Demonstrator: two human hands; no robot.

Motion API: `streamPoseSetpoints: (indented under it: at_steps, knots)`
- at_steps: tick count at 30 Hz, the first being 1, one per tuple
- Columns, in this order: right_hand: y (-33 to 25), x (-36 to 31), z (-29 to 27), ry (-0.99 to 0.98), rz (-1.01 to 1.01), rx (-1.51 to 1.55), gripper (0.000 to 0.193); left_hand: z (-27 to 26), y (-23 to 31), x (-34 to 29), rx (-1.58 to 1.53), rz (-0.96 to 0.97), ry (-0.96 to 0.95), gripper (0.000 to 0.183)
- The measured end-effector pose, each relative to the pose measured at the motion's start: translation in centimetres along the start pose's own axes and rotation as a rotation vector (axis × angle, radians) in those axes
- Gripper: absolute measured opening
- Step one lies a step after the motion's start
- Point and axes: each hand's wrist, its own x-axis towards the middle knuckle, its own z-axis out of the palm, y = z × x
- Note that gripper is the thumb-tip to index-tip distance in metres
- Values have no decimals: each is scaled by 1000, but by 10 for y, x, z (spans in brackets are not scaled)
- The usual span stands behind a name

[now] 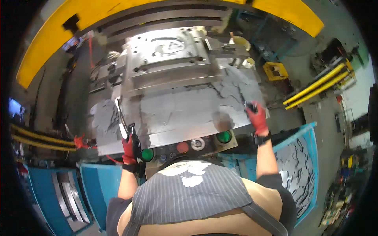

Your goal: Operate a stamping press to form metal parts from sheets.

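My left hand (pixel 129 148), in a red and black glove, is closed round a long, thin, shiny metal tool (pixel 121 118). The tool points away from me over the left part of a grey metal table plate (pixel 179 112); its exact kind is unclear. Over the plate's right edge is my right hand (pixel 257 118), gloved alike, with its dark fingertips curled together. Whatever they may pinch is too blurred to make out. Beyond the hands a bright steel die block (pixel 169 74) with holes and a curved recess sits on the press bed. Thin grey scraps (pixel 238 84) lie near my right hand.
Two green buttons (pixel 147 154) and a red button (pixel 182 147) line the panel before me. Blue bins stand at both sides, the right one holding grey metal pieces (pixel 295 167). Yellow guard bars (pixel 317 84) flank the press; a yellow frame (pixel 291 13) arches overhead.
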Motion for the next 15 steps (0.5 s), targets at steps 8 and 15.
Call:
streamPoseSetpoints:
  at_steps: [8,15]
  knots:
    - [131,199,-41,67,145,-263,48,67,-17,-31,-148,-35,119,31]
    - [165,287,27,99,326,-410,46,34,-37,-87,73,180,474,21]
